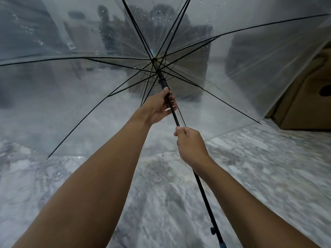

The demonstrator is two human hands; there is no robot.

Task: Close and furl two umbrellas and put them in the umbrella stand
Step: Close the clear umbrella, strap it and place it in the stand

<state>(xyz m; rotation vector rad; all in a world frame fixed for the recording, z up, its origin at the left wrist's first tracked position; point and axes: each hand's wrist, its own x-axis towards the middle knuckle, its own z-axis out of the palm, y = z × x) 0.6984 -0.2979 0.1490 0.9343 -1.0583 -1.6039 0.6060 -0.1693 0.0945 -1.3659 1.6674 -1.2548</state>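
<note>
Transparent plastic umbrella (232, 56) with black ribs stands open over the marble floor (161, 203). My left hand (159, 107) grasps its black shaft (174, 115) below the runner; my right hand (190, 145) is clenched around the shaft lower down.

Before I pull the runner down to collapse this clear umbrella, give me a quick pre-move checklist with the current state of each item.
1. Left hand on the shaft just below the runner: ok.
2. Right hand gripping the shaft lower down to steady it: ok.
3. Canopy fully open, ribs spread: ok, ready to collapse.
4. Room for the ribs to fold: not ok, the cardboard box sits close to the canopy edge on the right.
5. Water drops on the canopy: ok to proceed, expect drips.
6. Umbrella stand and second umbrella located: cannot tell, neither is clearly in view.
</note>
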